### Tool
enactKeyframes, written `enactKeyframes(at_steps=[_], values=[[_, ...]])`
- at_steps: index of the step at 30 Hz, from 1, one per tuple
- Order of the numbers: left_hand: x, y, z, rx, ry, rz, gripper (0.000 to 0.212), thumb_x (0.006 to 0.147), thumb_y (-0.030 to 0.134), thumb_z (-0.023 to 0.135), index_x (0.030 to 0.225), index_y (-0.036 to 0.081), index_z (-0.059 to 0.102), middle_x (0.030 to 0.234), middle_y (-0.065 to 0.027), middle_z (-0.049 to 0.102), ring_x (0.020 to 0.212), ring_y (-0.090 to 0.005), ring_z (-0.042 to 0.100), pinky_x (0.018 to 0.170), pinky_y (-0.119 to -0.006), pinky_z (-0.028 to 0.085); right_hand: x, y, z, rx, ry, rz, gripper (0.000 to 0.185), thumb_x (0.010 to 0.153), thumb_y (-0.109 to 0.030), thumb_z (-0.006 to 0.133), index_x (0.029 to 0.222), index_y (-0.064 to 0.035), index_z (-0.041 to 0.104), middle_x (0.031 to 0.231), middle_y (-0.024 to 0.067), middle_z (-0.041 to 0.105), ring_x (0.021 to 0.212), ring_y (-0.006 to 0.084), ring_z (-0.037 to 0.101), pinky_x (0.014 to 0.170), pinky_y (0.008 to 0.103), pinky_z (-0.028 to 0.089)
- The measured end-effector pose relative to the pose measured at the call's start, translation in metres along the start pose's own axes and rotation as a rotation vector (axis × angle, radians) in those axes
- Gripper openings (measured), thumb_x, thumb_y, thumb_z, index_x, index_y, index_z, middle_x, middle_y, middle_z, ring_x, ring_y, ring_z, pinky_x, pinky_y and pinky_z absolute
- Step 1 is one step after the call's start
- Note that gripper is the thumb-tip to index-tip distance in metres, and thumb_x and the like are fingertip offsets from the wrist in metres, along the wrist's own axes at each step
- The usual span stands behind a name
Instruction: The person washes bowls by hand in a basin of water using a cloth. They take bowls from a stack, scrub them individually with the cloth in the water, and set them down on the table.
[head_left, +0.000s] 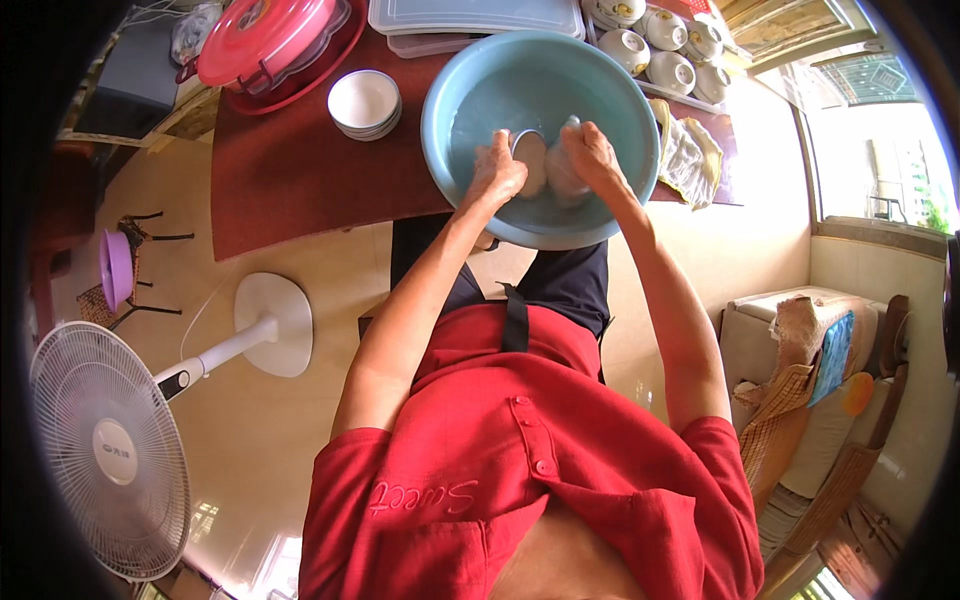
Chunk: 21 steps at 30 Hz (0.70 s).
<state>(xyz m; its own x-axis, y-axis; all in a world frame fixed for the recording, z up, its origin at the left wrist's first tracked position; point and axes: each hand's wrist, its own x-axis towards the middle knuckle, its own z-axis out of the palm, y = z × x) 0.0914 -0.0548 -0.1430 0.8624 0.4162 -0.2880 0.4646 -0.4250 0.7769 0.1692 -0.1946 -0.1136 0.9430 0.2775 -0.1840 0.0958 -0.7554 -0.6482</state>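
Observation:
A large light-blue plastic basin (540, 67) with water in it stands at the table's near edge. My left hand (499, 174) grips the rim of a bowl (531, 161) that is tilted in the basin. Just right of that bowl, my right hand (592, 154) is closed on a wet, pale cloth (566, 176), partly in the water; whether anything lies inside the cloth cannot be told. Left of the basin, a short stack of white bowls (365, 101) sits on the red-brown table (300, 180).
Upside-down patterned bowls (670, 71) fill a tray at the back right, beside a crumpled cloth (686, 154). Behind are lidded plastic containers (472, 15) and a red lidded dish (262, 37). A white standing fan (112, 450) is on the floor at left.

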Motion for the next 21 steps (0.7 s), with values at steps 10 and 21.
enactKeyframes(at_steps=[10, 21], values=[[0.0, 0.007, -0.01, -0.372, -0.11, 0.006, 0.032, 0.078, 0.015, 0.044, 0.104, 0.001, 0.056, 0.084, -0.0209, 0.062, 0.075, -0.0321, 0.062, 0.057, -0.041, 0.049, -0.027, -0.027, 0.017, -0.214, -0.02, -0.893, 0.064, 0.07, -0.002, 0.056, 0.13, -0.0083, 0.033, 0.117, 0.02, 0.042, 0.1, 0.039, 0.046, 0.086, 0.0434, 0.041], [0.012, -0.012, 0.007, -0.398, 0.029, 0.146, 0.042, 0.068, -0.002, 0.038, 0.109, -0.003, 0.046, 0.105, -0.0253, 0.051, 0.093, -0.0395, 0.053, 0.077, -0.042, 0.046, -0.003, -0.033, 0.022, -0.261, 0.054, -0.509, 0.035, 0.074, -0.023, 0.061, 0.102, -0.0048, 0.05, 0.092, 0.0172, 0.052, 0.087, 0.0347, 0.053, 0.075, 0.0417, 0.044]])
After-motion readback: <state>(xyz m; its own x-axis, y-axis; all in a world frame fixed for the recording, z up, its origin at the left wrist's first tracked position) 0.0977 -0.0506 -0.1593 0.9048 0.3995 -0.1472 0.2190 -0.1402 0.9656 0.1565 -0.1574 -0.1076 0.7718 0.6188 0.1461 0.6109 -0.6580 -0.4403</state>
